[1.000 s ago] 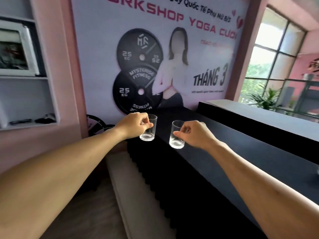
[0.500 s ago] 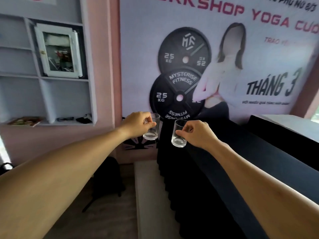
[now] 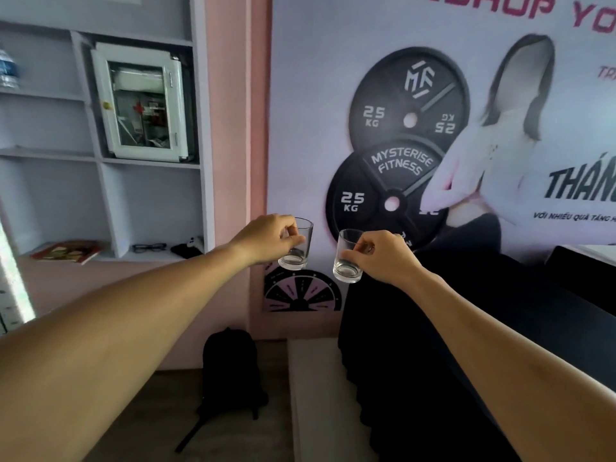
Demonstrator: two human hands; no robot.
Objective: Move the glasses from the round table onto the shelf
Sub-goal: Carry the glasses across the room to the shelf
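Glass in left hand: clear tumbler, the left glass, pinched near the rim by the left hand, fingers curled round the side. Held out front at arm's length, tipped a bit, empty as far as I can tell.
Glass in right hand: same deal, the right glass gripped up high by the right hand, thumb and fingers wrapped on the wall. Thick base hangs below the fingers.
Gap between them: glasses sit close but not touching, probably so they don't clink while being carried.
Why the high grip: my guess is it keeps the bases free so each can be set flat without fingers getting stuck underneath.
Shelf: white wall unit off to the left, well apart from both hands. Bottom board holds a book, spectacles and a dark gadget; a small white cabinet fills the cubby above.
Round table: not in view.
Where we're at: looks like mid-carry, both glasses in the air, neither placed yet.
Next: swing left and pick a bare bit of board.
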